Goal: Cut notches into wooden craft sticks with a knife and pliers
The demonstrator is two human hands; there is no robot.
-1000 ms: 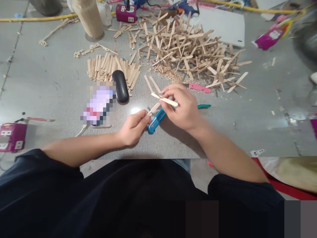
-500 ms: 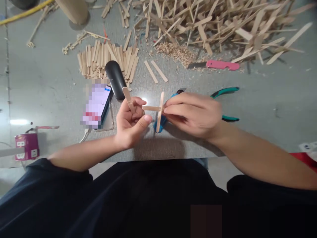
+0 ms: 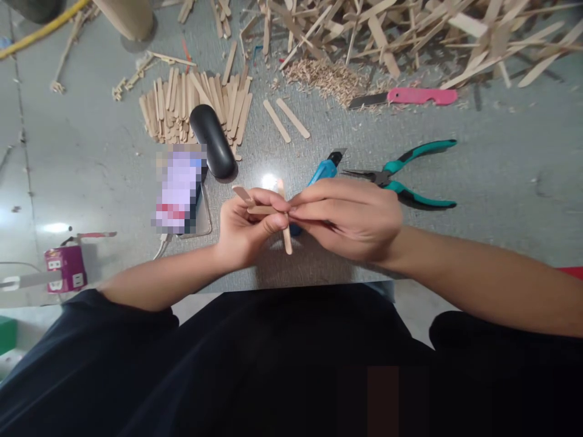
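Grey worktop (image 3: 501, 182), littered. Near its front edge I see left hand (image 3: 241, 230) and right hand (image 3: 353, 218) meeting, fingers of both clamped on crossed sticks (image 3: 286, 237). Left also pinches spare stick (image 3: 242, 194). Blue cutter (image 3: 322, 172) just behind hands, teal pliers (image 3: 405, 173) beside it. Stick heap (image 3: 387, 30) along far edge.

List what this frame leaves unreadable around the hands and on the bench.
All in the head view:
1. The joint of the crossed sticks is covered by the fingertips of the left hand and right hand; any glue is unseen.
2. The rear end of the blue utility knife is hidden behind the right hand.
3. The screen of the phone is pixelated and unreadable.
4. The loose stick pile is cut off by the top edge.
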